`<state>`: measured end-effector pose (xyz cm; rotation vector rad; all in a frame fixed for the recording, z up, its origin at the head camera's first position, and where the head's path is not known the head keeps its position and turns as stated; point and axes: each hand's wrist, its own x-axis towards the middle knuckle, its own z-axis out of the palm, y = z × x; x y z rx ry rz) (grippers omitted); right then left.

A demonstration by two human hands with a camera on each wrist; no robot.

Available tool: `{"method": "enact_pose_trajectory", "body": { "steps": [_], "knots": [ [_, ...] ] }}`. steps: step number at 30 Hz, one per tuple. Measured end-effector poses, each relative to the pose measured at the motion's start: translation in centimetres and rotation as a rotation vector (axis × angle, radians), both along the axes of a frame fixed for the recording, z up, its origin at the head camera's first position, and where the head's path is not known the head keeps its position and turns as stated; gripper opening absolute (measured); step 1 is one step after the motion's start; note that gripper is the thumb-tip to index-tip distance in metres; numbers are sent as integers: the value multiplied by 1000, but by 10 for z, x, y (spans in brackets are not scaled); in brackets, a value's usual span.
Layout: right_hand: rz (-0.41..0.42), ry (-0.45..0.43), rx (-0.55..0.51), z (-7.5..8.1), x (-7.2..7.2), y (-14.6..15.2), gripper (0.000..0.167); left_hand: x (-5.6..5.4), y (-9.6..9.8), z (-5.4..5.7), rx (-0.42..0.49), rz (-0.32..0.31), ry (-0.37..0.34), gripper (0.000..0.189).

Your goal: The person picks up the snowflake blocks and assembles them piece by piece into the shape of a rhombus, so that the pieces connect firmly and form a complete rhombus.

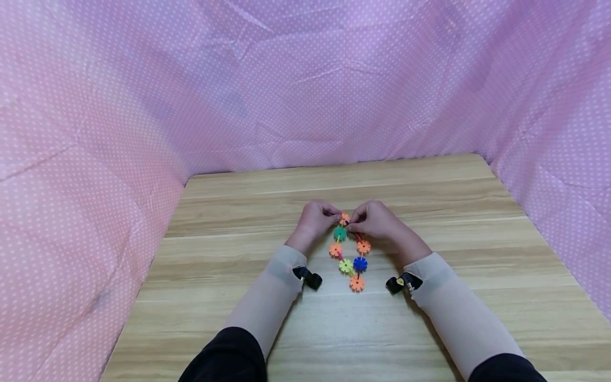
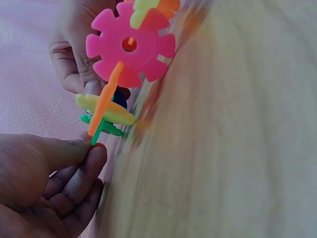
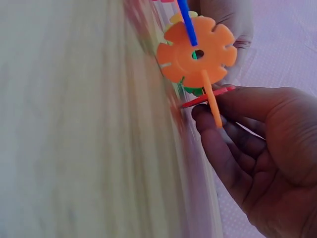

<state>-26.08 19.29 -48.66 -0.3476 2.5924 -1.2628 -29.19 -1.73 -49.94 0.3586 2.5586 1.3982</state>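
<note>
A loop-shaped chain of snowflake building discs, notched and coloured, lies between my two hands. At its far end my left hand (image 1: pixel 313 223) pinches beside an orange disc (image 1: pixel 344 218); a green disc (image 1: pixel 340 233) hangs just below it. My right hand (image 1: pixel 377 220) faces it closely, and in the right wrist view thumb and fingertip pinch a red disc (image 3: pixel 205 97) that is slotted near another orange disc (image 3: pixel 185 62). A pink disc (image 2: pixel 111 49) fills the top of the left wrist view. Fingers partly hide the join between both ends.
Under the chain is a wood-grain table (image 1: pixel 229 223). Pink dotted cloth (image 1: pixel 305 95) hangs behind it and along both sides. A blue disc (image 1: pixel 360 263) and an orange disc (image 1: pixel 357 283) form the near end of the loop, between the forearms.
</note>
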Motion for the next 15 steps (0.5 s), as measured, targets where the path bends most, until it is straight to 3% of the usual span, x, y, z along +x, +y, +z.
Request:
{"method": "enact_pose_trajectory", "body": {
  "steps": [9, 15],
  "knots": [
    [13, -82, -8, 4, 1, 5, 12, 2, 1, -1, -52, -14, 35, 5],
    [-19, -108, -51, 9, -3, 14, 19, 0, -7, 6, -75, -2, 59, 15]
  ]
}}
